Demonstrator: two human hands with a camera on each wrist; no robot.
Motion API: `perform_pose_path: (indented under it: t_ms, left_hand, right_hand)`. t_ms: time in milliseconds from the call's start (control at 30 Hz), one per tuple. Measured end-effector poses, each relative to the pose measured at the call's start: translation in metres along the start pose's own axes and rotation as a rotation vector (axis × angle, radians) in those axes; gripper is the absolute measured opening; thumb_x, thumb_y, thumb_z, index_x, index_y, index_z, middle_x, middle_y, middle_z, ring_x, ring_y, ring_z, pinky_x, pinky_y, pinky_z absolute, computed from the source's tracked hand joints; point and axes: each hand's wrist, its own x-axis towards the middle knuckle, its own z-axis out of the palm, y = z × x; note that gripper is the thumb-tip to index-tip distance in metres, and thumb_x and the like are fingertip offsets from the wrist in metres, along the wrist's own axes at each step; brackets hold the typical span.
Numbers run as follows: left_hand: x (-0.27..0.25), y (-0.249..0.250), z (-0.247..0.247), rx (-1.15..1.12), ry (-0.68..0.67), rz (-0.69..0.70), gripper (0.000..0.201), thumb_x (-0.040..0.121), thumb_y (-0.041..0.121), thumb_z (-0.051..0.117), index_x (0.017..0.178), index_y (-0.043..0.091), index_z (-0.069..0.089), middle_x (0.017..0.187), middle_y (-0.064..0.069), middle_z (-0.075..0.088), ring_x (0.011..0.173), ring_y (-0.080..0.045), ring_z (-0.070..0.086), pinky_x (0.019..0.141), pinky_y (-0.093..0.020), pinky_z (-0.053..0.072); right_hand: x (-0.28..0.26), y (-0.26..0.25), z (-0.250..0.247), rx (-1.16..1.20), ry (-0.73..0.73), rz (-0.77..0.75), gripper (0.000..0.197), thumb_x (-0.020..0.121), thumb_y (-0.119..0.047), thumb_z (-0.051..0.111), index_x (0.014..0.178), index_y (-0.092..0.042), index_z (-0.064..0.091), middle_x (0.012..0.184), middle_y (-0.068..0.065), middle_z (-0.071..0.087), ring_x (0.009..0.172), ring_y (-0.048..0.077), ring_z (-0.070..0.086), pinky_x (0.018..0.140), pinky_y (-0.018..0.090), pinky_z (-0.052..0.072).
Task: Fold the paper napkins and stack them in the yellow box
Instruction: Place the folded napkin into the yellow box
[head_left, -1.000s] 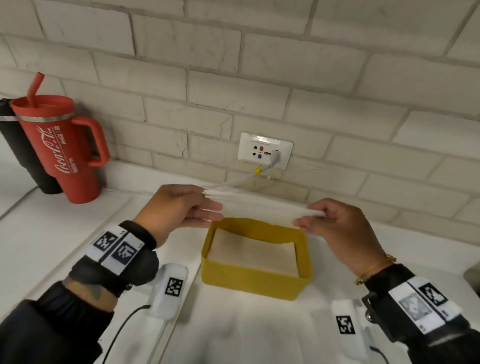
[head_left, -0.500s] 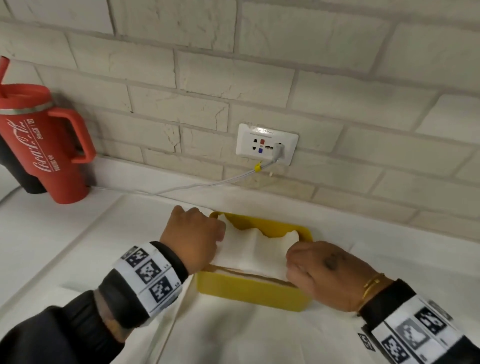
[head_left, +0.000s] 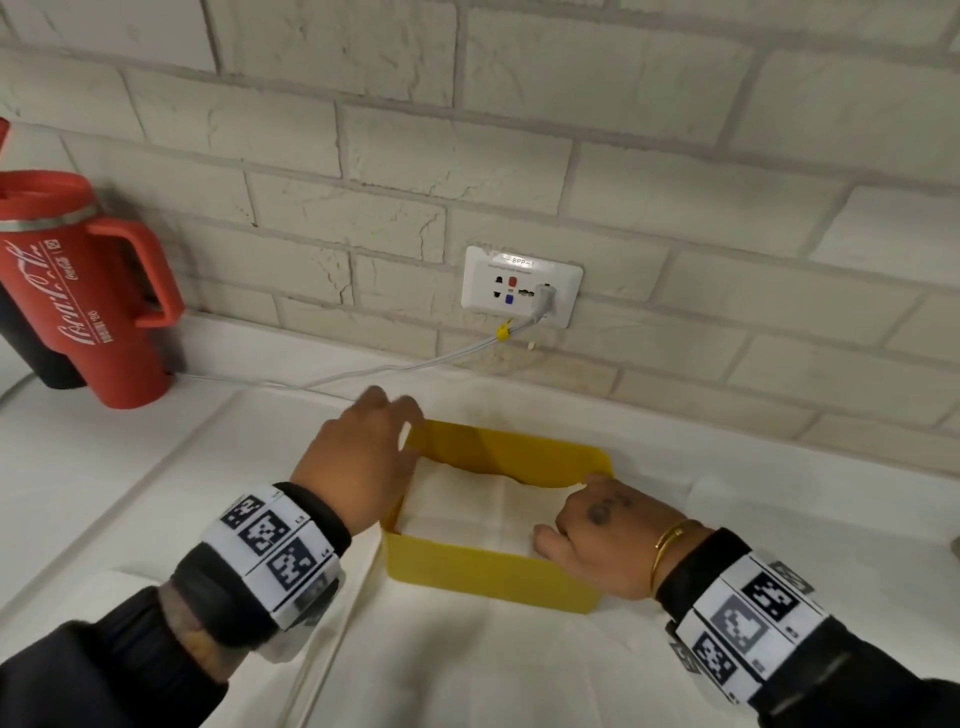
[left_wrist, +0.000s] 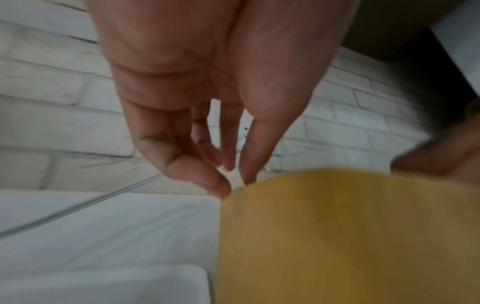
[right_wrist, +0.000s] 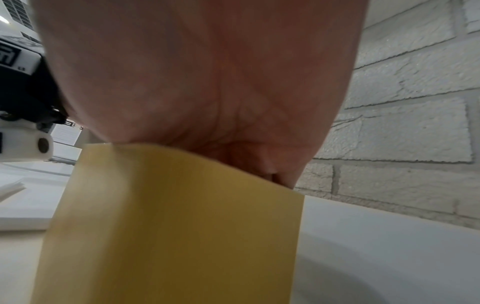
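Observation:
The yellow box (head_left: 488, 571) stands on the white counter in the head view, with a folded white napkin (head_left: 478, 504) lying flat inside it. My left hand (head_left: 395, 410) hovers over the box's far left corner with relaxed fingers and holds nothing. In the left wrist view the left hand (left_wrist: 228, 179) hangs loosely just above the yellow box (left_wrist: 337, 236) wall. My right hand (head_left: 602, 525) reaches into the box at its right wall and rests on the napkin, fingertips hidden. The right wrist view shows only the right hand's palm (right_wrist: 207, 82) behind the yellow box (right_wrist: 168, 226) wall.
A red tumbler (head_left: 78, 291) with a handle stands at the far left, a dark bottle (head_left: 36, 348) behind it. A wall socket (head_left: 522, 288) feeds a white cable (head_left: 363, 371) running along the counter's back. White paper (head_left: 519, 665) lies under and before the box.
The napkin, held stretched above the box a second ago, was pushed in and now lies flat. My left hand has let go and lifted to the box's far left corner.

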Motion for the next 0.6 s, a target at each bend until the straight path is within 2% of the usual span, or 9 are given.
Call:
perform_pose_path:
  t_ms: [67,167,267,333,367,433,500,567,600]
  left_hand:
    - [-0.009,-0.008,-0.006,-0.14,-0.051,-0.117,0.032,0.097,0.037,0.062,0.127,0.026,0.058,0.096,0.005,0.064,0.087,-0.014,0.063,0.076,-0.029,0.045]
    - [-0.021,-0.015,-0.006,-0.274,-0.209,-0.184,0.025,0.096,0.037,0.063,0.117,0.023,0.061,0.067,0.001,0.075,0.055,0.0,0.066,0.06,-0.018,0.048]
    - [-0.028,-0.016,-0.003,-0.307,-0.224,-0.167,0.018,0.098,0.025,0.059,0.112,0.017,0.067,0.062,-0.002,0.074,0.048,-0.002,0.064,0.054,-0.013,0.046]
    - [-0.031,-0.016,-0.002,-0.302,-0.204,-0.142,0.017,0.097,0.019,0.057,0.108,0.016,0.07,0.06,-0.001,0.073,0.048,-0.003,0.064,0.057,-0.014,0.049]
    - [-0.032,-0.016,-0.003,-0.298,-0.203,-0.131,0.017,0.097,0.017,0.056,0.106,0.016,0.071,0.06,-0.001,0.073,0.048,-0.004,0.063,0.059,-0.015,0.051]
    - [-0.035,-0.016,-0.004,-0.302,-0.213,-0.118,0.017,0.097,0.015,0.056,0.104,0.015,0.072,0.059,-0.002,0.072,0.047,-0.004,0.062,0.062,-0.018,0.054]
    - [-0.037,-0.017,-0.004,-0.289,-0.208,-0.103,0.018,0.097,0.014,0.055,0.102,0.016,0.072,0.059,-0.001,0.072,0.047,-0.003,0.062,0.059,-0.015,0.052]
    - [-0.04,-0.018,-0.004,-0.292,-0.186,-0.097,0.018,0.096,0.013,0.055,0.101,0.015,0.073,0.058,0.0,0.072,0.049,-0.002,0.062,0.056,-0.01,0.047]
    - [-0.041,-0.018,-0.003,-0.302,-0.177,-0.099,0.018,0.096,0.012,0.055,0.101,0.014,0.072,0.058,0.0,0.072,0.049,-0.002,0.063,0.056,-0.01,0.046]
  right_hand:
    - [-0.002,0.0,-0.003,-0.043,0.01,-0.023,0.056,0.099,-0.053,0.02,0.069,-0.013,0.045,0.065,0.002,0.044,0.088,0.026,0.042,0.104,0.037,0.037]
    - [-0.007,-0.006,-0.012,-0.069,0.075,-0.059,0.048,0.103,-0.046,0.027,0.072,-0.017,0.048,0.074,0.0,0.049,0.1,0.024,0.041,0.103,0.041,0.032]
    - [-0.014,-0.03,-0.017,0.056,0.167,-0.153,0.063,0.093,-0.061,0.014,0.072,-0.016,0.052,0.077,-0.001,0.055,0.096,0.021,0.045,0.096,0.043,0.037]
    - [-0.018,-0.049,-0.021,0.275,0.084,-0.162,0.069,0.097,-0.068,0.016,0.072,-0.013,0.051,0.077,0.004,0.056,0.083,0.021,0.052,0.088,0.042,0.045]
    - [-0.018,-0.057,-0.022,0.349,0.004,-0.134,0.069,0.1,-0.068,0.018,0.072,-0.013,0.05,0.076,0.006,0.054,0.078,0.022,0.052,0.084,0.042,0.045]
    - [-0.015,-0.064,-0.026,0.365,-0.143,-0.07,0.07,0.1,-0.07,0.015,0.075,-0.015,0.051,0.079,0.005,0.052,0.082,0.023,0.052,0.081,0.039,0.042]
    - [-0.008,-0.062,-0.025,0.356,-0.213,0.008,0.078,0.096,-0.075,0.012,0.097,-0.017,0.064,0.101,0.007,0.061,0.1,0.025,0.056,0.089,0.036,0.042]
    - [-0.005,-0.057,-0.025,0.382,-0.229,0.054,0.085,0.093,-0.08,0.012,0.128,-0.023,0.063,0.129,0.005,0.062,0.119,0.024,0.056,0.1,0.037,0.042]
    - [-0.004,-0.054,-0.025,0.389,-0.226,0.052,0.084,0.092,-0.081,0.012,0.134,-0.027,0.06,0.134,0.002,0.061,0.122,0.023,0.055,0.103,0.037,0.042]
